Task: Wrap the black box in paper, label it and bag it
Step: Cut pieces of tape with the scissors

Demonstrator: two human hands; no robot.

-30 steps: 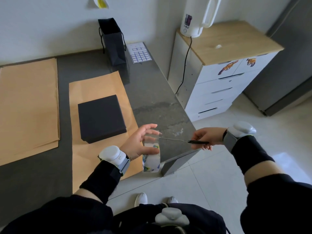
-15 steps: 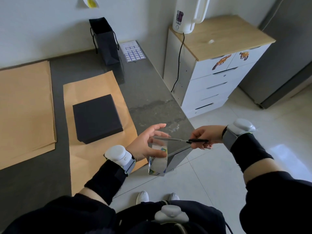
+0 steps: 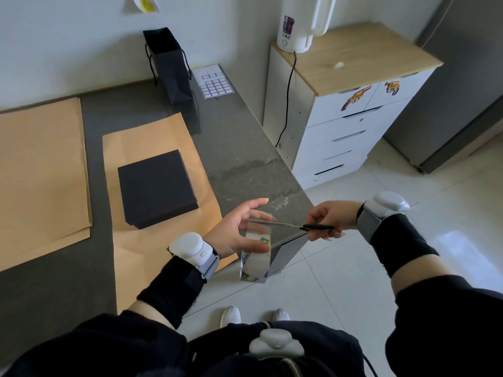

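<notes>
One black box [image 3: 156,189] is seen, laid flat on one sheet of brown paper [image 3: 152,137] that is spread on the grey counter [image 3: 239,148], well apart from both hands. One black bag [image 3: 168,66] is stood upright at the wall, with one label sheet [image 3: 215,81] laid just beside it. One stack of brown paper [image 3: 40,172] is placed at the left. Its sheets cannot be counted, and its left side is cut off by the frame.

One tape roll [image 3: 255,265] is pinched in the left hand [image 3: 234,232], the thumb pressed across its face. A clear strip is drawn upward from it, and the strip's end is hard to make out against the fingers. One pair of scissors [image 3: 288,225] is grasped by the right hand [image 3: 332,216], with the blades laid across the strip. The handles are largely hidden by curled fingers.

One kettle [image 3: 299,25], its top cut off, is set on one drawer cabinet [image 3: 348,131]. Two shoes [image 3: 231,315] are partly hidden by the torso.
</notes>
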